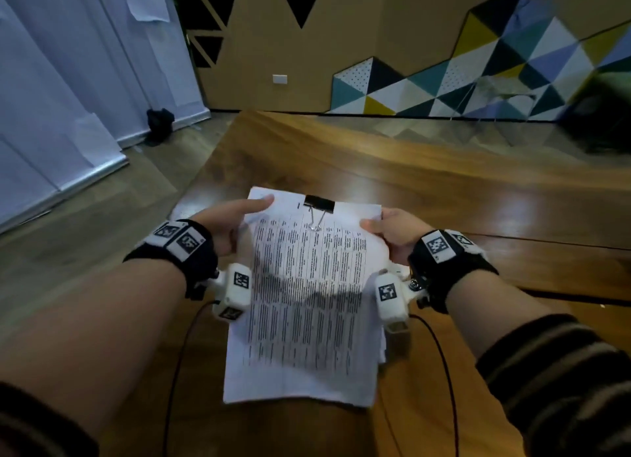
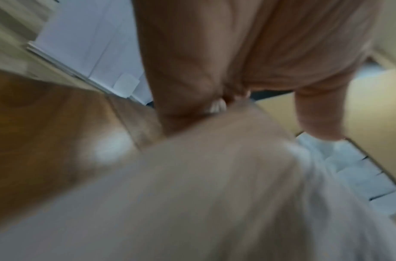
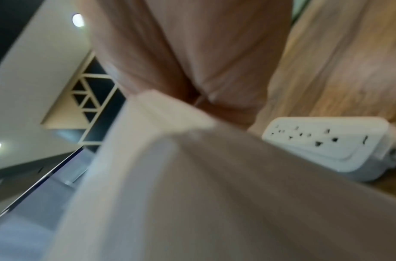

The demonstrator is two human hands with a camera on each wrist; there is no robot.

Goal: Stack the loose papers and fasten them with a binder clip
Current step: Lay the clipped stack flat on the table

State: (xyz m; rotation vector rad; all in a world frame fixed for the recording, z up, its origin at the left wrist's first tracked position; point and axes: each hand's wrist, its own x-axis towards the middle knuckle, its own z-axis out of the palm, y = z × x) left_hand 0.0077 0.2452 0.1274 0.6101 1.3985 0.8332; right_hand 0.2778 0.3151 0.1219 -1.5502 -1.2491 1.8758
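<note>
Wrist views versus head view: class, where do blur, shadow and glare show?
Head view: printed text on the paper stack smeared, a shadow across its middle, glare on the table. Left wrist view: left hand and paper heavily blurred. Right wrist view: paper soft, power strip sharper.

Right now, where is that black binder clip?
In the head view the black binder clip sits on the far top edge of the paper stack, near its middle, between the left hand and the right hand.
</note>
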